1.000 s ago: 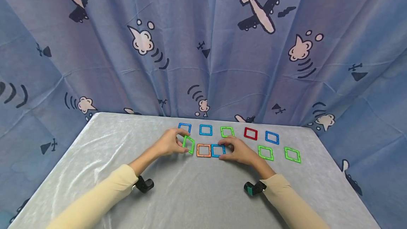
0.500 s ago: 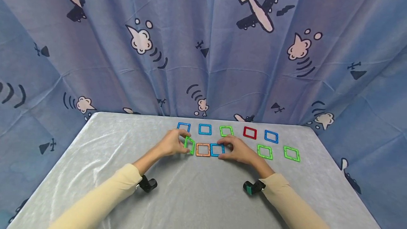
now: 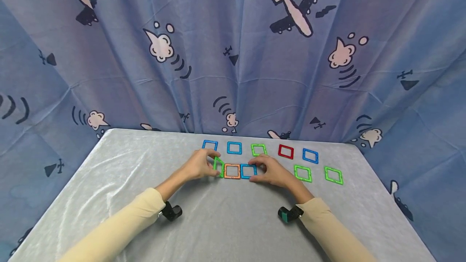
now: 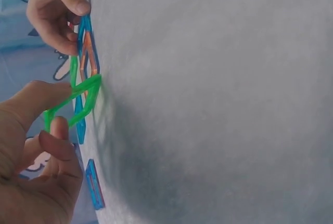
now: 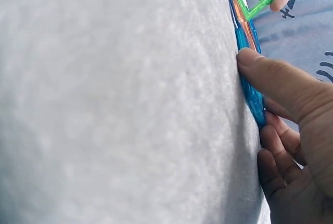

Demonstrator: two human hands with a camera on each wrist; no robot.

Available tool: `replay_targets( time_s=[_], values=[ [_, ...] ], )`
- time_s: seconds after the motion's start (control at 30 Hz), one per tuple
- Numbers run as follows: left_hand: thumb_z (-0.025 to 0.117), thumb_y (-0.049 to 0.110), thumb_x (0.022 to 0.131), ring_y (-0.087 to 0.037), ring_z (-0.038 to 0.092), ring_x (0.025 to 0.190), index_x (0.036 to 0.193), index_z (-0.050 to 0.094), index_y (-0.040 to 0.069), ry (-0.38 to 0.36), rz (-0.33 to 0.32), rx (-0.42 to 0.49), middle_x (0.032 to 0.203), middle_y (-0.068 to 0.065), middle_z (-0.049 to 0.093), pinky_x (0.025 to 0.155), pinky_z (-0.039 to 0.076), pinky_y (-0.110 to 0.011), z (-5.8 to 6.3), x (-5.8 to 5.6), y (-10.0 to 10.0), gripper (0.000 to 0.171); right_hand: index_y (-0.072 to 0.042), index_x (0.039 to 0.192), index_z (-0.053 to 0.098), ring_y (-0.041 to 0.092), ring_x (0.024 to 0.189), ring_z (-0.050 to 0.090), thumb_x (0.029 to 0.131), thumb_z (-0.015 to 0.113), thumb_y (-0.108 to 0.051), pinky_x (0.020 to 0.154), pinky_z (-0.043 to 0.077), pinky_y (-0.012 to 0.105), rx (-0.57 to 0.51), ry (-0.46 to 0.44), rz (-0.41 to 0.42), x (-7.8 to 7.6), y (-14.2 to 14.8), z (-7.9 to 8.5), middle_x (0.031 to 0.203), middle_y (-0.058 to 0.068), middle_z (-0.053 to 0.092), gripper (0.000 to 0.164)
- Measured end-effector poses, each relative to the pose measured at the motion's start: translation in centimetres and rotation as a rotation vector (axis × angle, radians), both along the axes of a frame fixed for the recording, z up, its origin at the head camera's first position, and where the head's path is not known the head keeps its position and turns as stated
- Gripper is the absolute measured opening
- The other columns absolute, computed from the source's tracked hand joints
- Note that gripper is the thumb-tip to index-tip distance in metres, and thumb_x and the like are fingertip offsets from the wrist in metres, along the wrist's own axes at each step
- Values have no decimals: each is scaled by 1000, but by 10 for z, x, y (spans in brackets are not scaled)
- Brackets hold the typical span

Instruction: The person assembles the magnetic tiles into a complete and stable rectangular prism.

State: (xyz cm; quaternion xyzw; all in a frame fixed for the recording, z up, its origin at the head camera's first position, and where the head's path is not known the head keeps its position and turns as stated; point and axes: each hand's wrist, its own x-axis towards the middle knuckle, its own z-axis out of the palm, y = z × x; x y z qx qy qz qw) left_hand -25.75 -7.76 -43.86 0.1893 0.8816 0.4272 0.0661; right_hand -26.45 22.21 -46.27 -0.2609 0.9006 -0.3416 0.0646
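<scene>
My left hand [image 3: 196, 165] pinches a green square magnetic tile [image 4: 92, 100] between thumb and fingers. That open-framed tile stands tilted up, its lower edge right at the left side of an orange square tile [image 3: 232, 178]. The orange tile lies flat on the table, side by side with a blue square tile [image 3: 242, 172]. With thumb at the near edge and fingers at the far edge, my right hand [image 3: 274, 172] holds the blue tile down flat. In the right wrist view the thumb [image 5: 270, 73] overlaps part of the blue tile's edge.
Along the back of the grey cloth-covered table [image 3: 218, 229] lie two blue tiles, a green tile [image 3: 259, 145], a red tile [image 3: 286, 158] and another blue tile [image 3: 310, 161]. Two green tiles [image 3: 303, 180] lie right of my right hand. A patterned curtain [image 3: 204, 60] hangs behind.
My left hand has moved slightly right, bringing the green tile up to the orange tile and turning it steeper. My right hand stays on the blue tile.
</scene>
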Motion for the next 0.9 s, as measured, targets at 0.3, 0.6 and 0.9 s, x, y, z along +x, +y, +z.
replay_targets(
  time_s=[0.3, 0.6, 0.9],
  values=[
    [93, 5, 74, -14, 68, 84, 127, 64, -2, -28, -30, 90, 115, -12, 65, 67, 57, -29, -3, 0, 4, 61, -10, 124, 71, 23, 106, 54, 82, 89, -31, 96, 47, 48, 4, 6, 15, 1, 1, 0, 116, 2, 61, 51],
    [91, 3, 76, -19, 70, 88, 131, 61, -6, -16, -103, 122, 118, -17, 63, 71, 58, -29, -2, -1, 4, 63, -9, 124, 71, 23, 107, 54, 82, 89, -29, 97, 47, 48, 5, 10, 25, 1, 0, 0, 116, 3, 61, 50],
    [91, 8, 77, -26, 69, 101, 129, 64, -3, 22, -81, 107, 123, -16, 66, 80, 58, -35, -6, -1, 5, 60, -7, 123, 71, 24, 106, 57, 81, 90, -27, 92, 49, 46, -13, 35, 37, 0, 1, 0, 115, 4, 63, 50]
  ],
)
